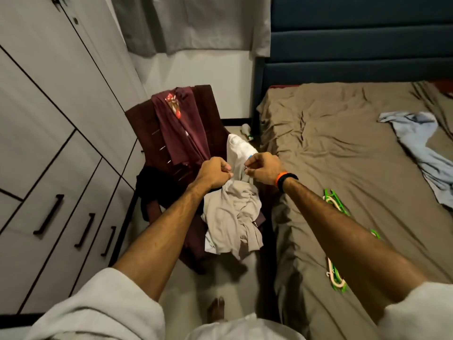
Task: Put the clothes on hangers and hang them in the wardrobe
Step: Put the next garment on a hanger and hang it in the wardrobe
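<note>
A beige garment (232, 214) hangs bunched over the dark chair (144, 123) in the middle of the view. My left hand (215, 174) and my right hand (263, 168) both pinch its upper edge, fingers closed on the cloth. Behind my hands lies a white garment (239, 149), and a maroon printed shirt (182, 128) is draped down the chair back. A black garment (157, 185) sits on the chair's left side. Green and white hangers (334, 200) lie on the bed, partly hidden by my right forearm. The wardrobe (49, 133) stands at left with its doors shut.
The bed (343, 155) with a brown sheet fills the right side, a light blue garment (421, 150) lying on it. A blue headboard (355, 40) and grey curtains (191, 23) are at the back. Narrow floor runs between wardrobe, chair and bed; my bare foot (215, 310) shows below.
</note>
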